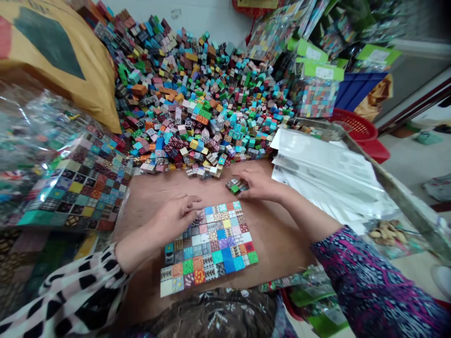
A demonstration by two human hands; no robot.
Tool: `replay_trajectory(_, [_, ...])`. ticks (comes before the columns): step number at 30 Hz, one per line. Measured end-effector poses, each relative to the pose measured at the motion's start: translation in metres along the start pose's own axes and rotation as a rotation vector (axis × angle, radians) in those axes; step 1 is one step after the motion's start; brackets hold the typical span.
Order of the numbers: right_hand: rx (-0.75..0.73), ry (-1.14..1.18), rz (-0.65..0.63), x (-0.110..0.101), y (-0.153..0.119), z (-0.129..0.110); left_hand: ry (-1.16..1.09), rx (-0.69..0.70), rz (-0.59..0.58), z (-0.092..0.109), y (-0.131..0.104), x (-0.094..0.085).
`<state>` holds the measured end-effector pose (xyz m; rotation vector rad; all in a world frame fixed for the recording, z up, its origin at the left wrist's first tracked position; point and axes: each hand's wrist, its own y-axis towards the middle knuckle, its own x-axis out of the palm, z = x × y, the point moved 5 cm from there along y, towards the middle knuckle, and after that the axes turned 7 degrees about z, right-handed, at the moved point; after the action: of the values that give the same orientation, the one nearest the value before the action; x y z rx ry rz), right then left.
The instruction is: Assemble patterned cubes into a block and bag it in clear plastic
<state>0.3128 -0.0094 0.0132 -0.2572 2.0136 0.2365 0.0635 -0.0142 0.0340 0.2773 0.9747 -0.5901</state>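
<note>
A flat layer of small patterned cubes [211, 239], set edge to edge in rows, lies on the brown board before me. My left hand [176, 216] rests at the upper left of this layer, thumb and forefinger apart; no cube shows between them. Part of the layer is hidden beneath that hand. Just beyond the layer's far right corner, my right hand [256, 185] has its fingers around a small group of cubes [235, 185], one with a bright green top, low over the board.
A big heap of loose cubes [197, 103] fills the back. White plastic bags [324, 169] lie at right, near packed cubes with green labels [317, 89]. Bagged cubes [77, 183] and a yellow sack [63, 51] stand left. A red basket [354, 124] is back right.
</note>
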Motion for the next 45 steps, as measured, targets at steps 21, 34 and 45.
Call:
replay_trajectory(21, [0.055,-0.196,0.198,0.006,-0.037,0.010,-0.062,0.035,0.034,0.004,0.004,-0.004])
replay_trajectory(34, [-0.204,-0.335,-0.084,0.013,-0.010,-0.025,-0.099,0.067,0.095,0.006,-0.030,-0.018])
replay_trajectory(45, [-0.011,0.023,-0.018,-0.029,-0.082,-0.047,0.096,0.218,0.272,0.000,-0.090,-0.023])
